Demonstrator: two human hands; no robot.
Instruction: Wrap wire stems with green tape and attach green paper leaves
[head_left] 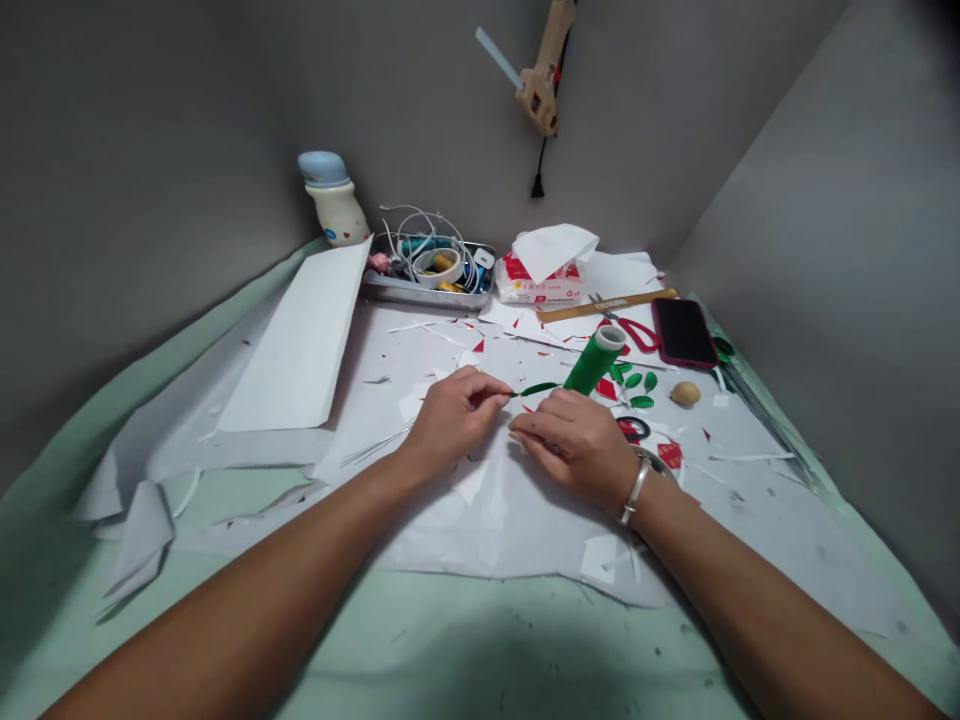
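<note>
My left hand (463, 415) is closed in a pinch, thumb against forefinger, on the near end of a slim dark green leaf (538, 388). The leaf points right, toward a spool of green thread (596, 362) that leans just behind my right hand (574, 437). My right fingers are curled together below the leaf; what they hold, if anything, is hidden. Several small green leaves (634, 380) lie right of the spool. Thin wires (379, 445) rest on the paper left of my left hand.
White paper (480, 540) covers the table, with red and white scraps. A folded white sheet (300, 340) lies left. Behind are a bottle (337, 205), a metal tray (427, 295) and tissues (544, 280). Red-handled scissors (637, 335), a phone (685, 332) and a glue gun (541, 90) are also visible.
</note>
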